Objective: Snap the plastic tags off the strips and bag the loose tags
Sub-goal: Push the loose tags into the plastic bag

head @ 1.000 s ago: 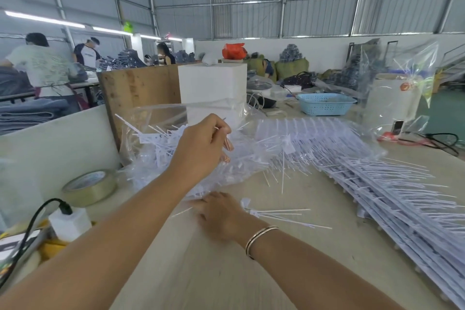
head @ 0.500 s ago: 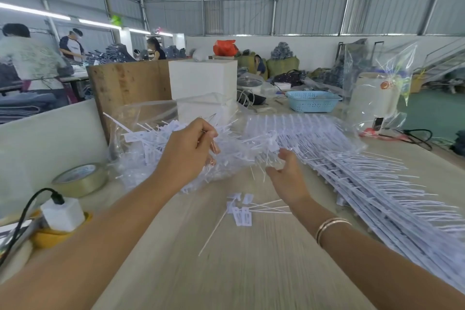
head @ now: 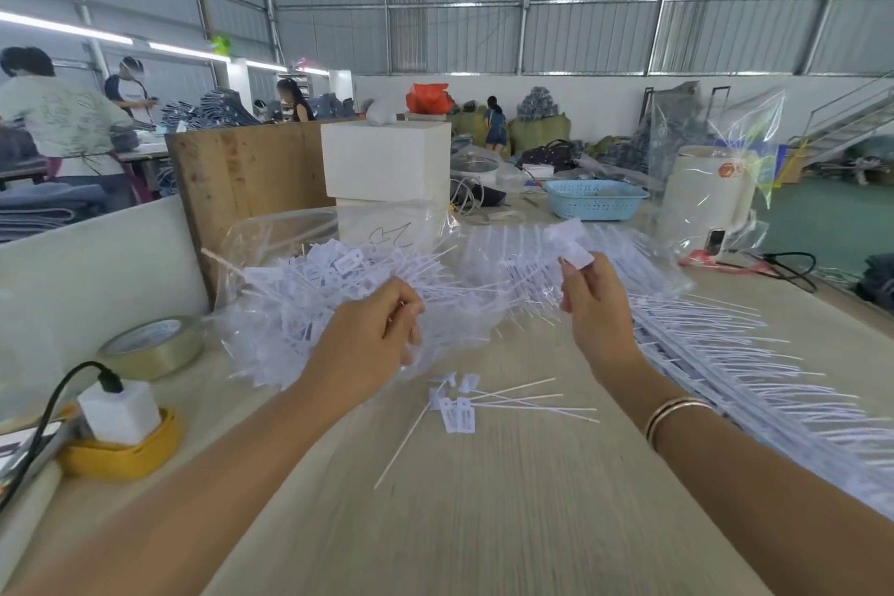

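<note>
A clear plastic bag [head: 271,237] full of loose white tags lies at the middle left of the table. My left hand [head: 367,344] hovers over the bag's near edge with its fingers curled; whether it pinches the bag's film is unclear. My right hand [head: 592,305] is raised to the right of the bag and pinches a white tag [head: 578,254] at its fingertips. A few loose tags [head: 459,411] with long thin tails lie on the table between my arms. Long white strips of tags [head: 735,353] are stacked along the right side.
A roll of tape [head: 155,346] and a white plug block [head: 118,411] on a yellow holder sit at the left. Behind the bag stand a wooden board [head: 242,179] and a white box [head: 387,160]. A blue basket [head: 595,198] and a white appliance [head: 706,194] are further back.
My right hand rose from the loose tags on the table to the bag's right side and now holds a tag up. My left hand stayed at the bag.
</note>
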Demonstrator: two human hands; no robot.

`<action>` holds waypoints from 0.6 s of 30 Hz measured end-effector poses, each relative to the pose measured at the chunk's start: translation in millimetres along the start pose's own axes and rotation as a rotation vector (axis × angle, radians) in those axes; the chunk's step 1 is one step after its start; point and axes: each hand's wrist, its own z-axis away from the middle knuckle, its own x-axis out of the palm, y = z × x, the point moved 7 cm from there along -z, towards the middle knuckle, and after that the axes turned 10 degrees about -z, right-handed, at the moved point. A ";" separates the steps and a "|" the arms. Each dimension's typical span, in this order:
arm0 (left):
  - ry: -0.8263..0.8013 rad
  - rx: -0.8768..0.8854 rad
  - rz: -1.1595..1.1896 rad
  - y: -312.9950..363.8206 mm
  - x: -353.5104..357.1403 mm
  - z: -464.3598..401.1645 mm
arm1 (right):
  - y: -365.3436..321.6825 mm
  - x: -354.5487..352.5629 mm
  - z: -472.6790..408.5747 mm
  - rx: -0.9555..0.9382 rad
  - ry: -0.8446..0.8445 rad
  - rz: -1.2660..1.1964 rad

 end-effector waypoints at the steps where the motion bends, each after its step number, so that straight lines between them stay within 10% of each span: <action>1: -0.044 0.045 -0.074 3.0 7.4 6.5 | -5.9 0.3 -2.3 -0.017 -0.035 0.014; 11: -0.047 0.332 -0.528 26.8 40.4 41.5 | 4.5 192.0 48.2 -0.278 -1.041 0.569; 16: 0.077 -0.032 -0.255 -17.0 14.4 19.8 | -22.4 96.5 8.1 -0.128 -0.397 0.030; 18: 0.104 -0.117 -0.159 -27.0 9.7 11.5 | -17.2 57.4 18.8 -0.129 -0.485 0.159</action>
